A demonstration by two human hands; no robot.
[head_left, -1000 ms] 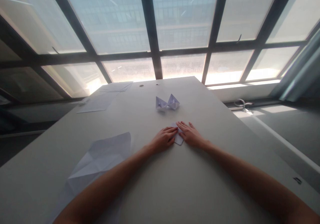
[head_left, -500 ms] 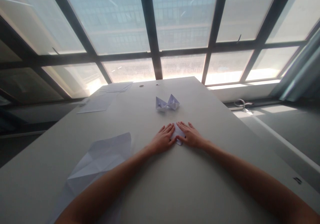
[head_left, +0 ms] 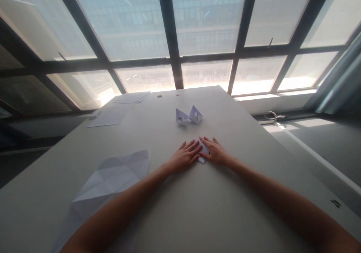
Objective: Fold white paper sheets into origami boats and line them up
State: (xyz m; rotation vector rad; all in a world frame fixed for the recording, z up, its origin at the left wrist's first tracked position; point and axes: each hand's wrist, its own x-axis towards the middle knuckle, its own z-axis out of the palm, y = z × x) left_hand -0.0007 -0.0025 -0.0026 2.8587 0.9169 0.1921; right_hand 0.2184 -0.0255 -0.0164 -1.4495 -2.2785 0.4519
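A small folded piece of white paper (head_left: 202, 159) lies flat on the white table (head_left: 180, 208), mostly covered by my hands. My left hand (head_left: 186, 156) rests across its left side, fingers stretched out and pressing down. On its right side lies my right hand (head_left: 216, 151), also with fingers extended, the fingertips at its upper edge and the thumb near its middle. Just beyond my hands stands a folded paper figure (head_left: 194, 115) with two pointed halves side by side.
A large creased sheet of paper (head_left: 113, 176) lies at the left, partly under my left forearm. Flat white sheets (head_left: 108, 117) are at the table's far left. A small dark object (head_left: 335, 203) sits near the right edge. Windows (head_left: 205, 20) rise behind the table.
My left hand has slid slightly right over the folded paper, covering more of its upper part. My right hand stays nearly in place.
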